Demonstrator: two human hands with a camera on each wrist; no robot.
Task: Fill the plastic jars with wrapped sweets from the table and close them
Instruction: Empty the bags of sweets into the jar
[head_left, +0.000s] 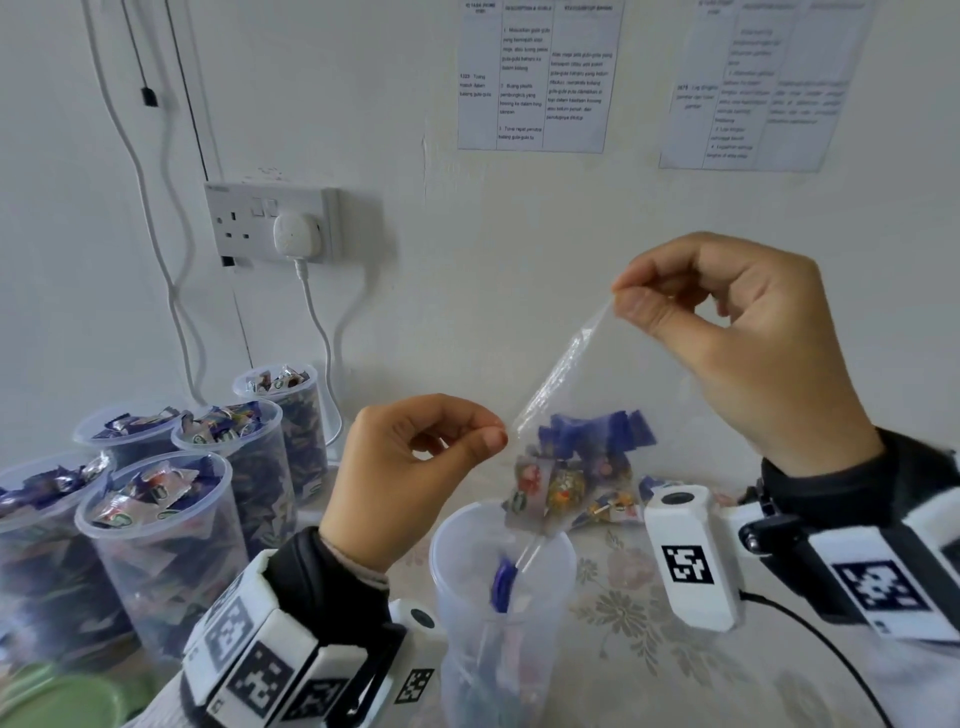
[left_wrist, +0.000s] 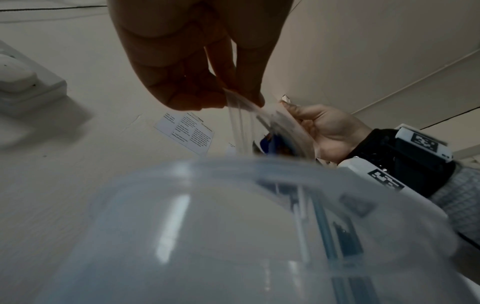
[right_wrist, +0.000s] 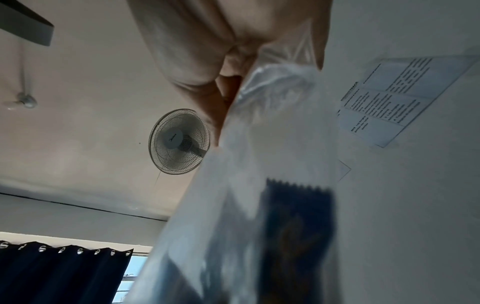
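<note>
A clear plastic bag (head_left: 563, 384) of wrapped sweets (head_left: 561, 483) hangs upside down over an open clear jar (head_left: 498, 587). My left hand (head_left: 415, 467) pinches one lower corner of the bag, and my right hand (head_left: 727, 322) pinches the other corner, held higher. Sweets crowd at the bag's mouth just above the jar rim; a blue-wrapped sweet (head_left: 503, 582) lies inside the jar. In the left wrist view the jar (left_wrist: 207, 236) fills the foreground, with the bag (left_wrist: 249, 123) between my left hand (left_wrist: 207, 86) and right hand (left_wrist: 324, 131). The right wrist view shows the bag (right_wrist: 259, 185) close up.
Several open jars full of sweets (head_left: 156, 519) stand at the left by the wall. Green lids (head_left: 57, 701) lie at the bottom left. Loose sweets (head_left: 613, 512) lie on the flowered tablecloth (head_left: 649, 649) behind the jar. A wall socket (head_left: 275, 223) with cables hangs above.
</note>
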